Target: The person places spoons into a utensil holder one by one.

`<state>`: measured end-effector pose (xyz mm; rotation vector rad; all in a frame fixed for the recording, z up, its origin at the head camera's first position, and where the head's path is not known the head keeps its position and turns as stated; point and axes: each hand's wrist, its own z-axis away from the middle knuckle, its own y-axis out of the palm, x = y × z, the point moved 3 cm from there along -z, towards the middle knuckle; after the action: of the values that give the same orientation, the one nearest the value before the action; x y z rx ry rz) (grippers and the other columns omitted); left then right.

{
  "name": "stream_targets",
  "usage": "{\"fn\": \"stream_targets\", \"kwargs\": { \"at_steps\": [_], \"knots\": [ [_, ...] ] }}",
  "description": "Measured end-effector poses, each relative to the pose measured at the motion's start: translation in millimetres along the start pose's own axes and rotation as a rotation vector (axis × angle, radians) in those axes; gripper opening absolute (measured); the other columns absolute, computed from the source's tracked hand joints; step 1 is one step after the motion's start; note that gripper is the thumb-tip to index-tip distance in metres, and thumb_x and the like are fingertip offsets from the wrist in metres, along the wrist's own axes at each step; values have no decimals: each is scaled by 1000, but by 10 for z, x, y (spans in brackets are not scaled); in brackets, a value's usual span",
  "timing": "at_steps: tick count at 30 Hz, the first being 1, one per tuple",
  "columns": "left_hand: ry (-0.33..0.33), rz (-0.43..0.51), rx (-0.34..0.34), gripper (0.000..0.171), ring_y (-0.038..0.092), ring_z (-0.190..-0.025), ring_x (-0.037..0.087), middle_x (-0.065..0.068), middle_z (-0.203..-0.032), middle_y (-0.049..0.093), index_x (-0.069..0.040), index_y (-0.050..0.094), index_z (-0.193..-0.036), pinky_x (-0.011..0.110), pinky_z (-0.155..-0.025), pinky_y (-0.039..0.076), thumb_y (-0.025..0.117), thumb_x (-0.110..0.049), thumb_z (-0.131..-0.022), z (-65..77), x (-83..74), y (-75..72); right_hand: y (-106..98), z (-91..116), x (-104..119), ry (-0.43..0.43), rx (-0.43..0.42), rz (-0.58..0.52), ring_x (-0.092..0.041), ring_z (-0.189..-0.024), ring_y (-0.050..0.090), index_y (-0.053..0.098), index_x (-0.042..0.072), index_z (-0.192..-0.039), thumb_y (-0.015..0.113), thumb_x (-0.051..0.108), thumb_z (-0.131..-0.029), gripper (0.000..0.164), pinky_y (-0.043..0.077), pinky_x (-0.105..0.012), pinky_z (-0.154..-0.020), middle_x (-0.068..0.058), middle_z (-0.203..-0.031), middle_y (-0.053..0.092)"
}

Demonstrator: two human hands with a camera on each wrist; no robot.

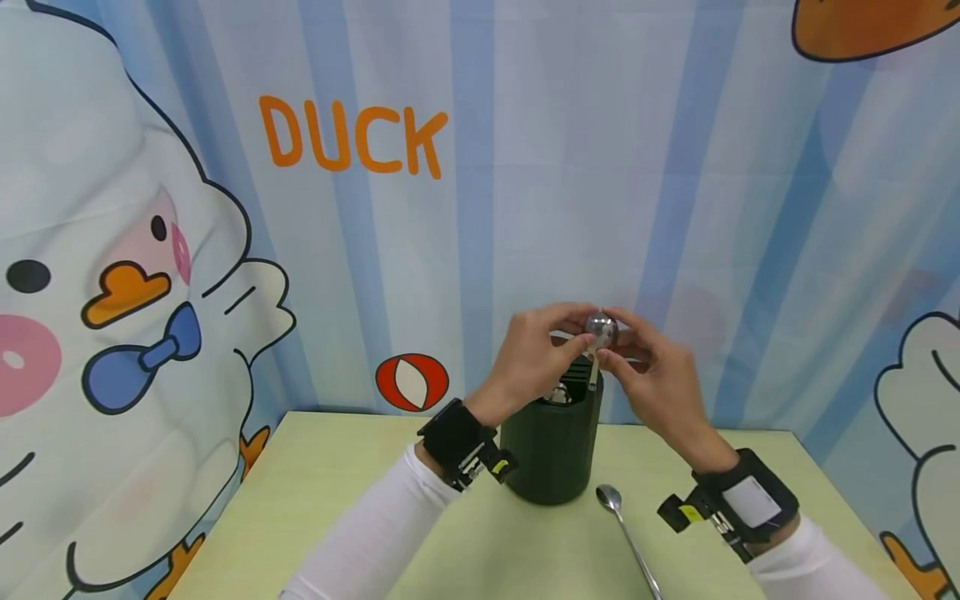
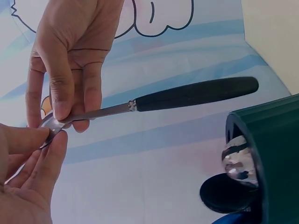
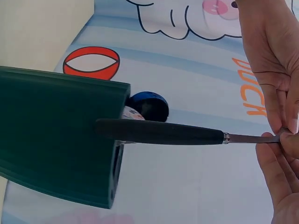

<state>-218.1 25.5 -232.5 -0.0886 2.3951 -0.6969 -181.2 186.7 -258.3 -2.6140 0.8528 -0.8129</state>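
Observation:
Both hands pinch the rounded silver bowl of a spoon [image 1: 602,328], above a dark green utensil holder [image 1: 551,454]. My left hand [image 1: 534,354] grips it from the left, and my right hand [image 1: 663,379] from the right, fingertips meeting around the metal. In the left wrist view the spoon's black handle [image 2: 198,93] extends from a slim metal neck toward the holder. The right wrist view has that handle overlapping the holder's wall. Fingers partly hide the bowl.
A shiny silver rounded piece [image 2: 239,161] and a dark round piece with a blue back [image 3: 152,106] show at the holder's mouth. On the pale yellow table [image 1: 360,500], a long-handled metal spoon [image 1: 630,537] lies right of the holder. A duck-print curtain [image 1: 555,167] hangs behind.

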Motion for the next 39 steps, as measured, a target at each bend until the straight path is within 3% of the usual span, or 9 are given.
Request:
{"fn": "stream_targets", "kwargs": {
  "at_steps": [8,18,32,35,39],
  "knots": [
    [50,-18,-43,33,69,-99,21,13,-114,70,-4,62,-129,14,-82,56,62,-8,-96,-121,-20,-98,-2,-174,25,-18,-25,6,-30,-85,73,58,10,-137,72,1,-87,53,51,-3,-74,-17,-96,75],
    [42,-61,-47,34,67,-102,18,11,-115,69,-6,61,-131,13,-85,54,62,-10,-97,-266,57,-111,44,-311,-64,-30,-49,1,-31,-86,73,58,10,-136,71,2,-88,50,50,-2,-75,-18,-96,75],
    [-15,-84,-33,33,68,-100,20,12,-113,70,-5,63,-128,16,-85,54,64,-8,-95,-367,370,-55,257,-381,-332,5,-18,-33,-31,-85,74,59,9,-134,71,2,-89,48,48,-1,-75,-20,-96,74],
    [-38,-78,-16,33,68,-100,20,12,-112,70,-5,63,-128,17,-86,55,65,-8,-95,-353,445,-28,304,-352,-395,22,-1,-23,-30,-86,74,58,9,-135,71,2,-89,48,54,-7,-75,-19,-97,74],
    [-59,-100,3,32,69,-100,20,11,-111,70,-5,63,-127,18,-86,55,64,-9,-95,-317,539,30,355,-292,-469,53,26,-7,-30,-87,74,58,9,-135,71,2,-89,48,61,-29,-76,-19,-97,74]
  ]
}}
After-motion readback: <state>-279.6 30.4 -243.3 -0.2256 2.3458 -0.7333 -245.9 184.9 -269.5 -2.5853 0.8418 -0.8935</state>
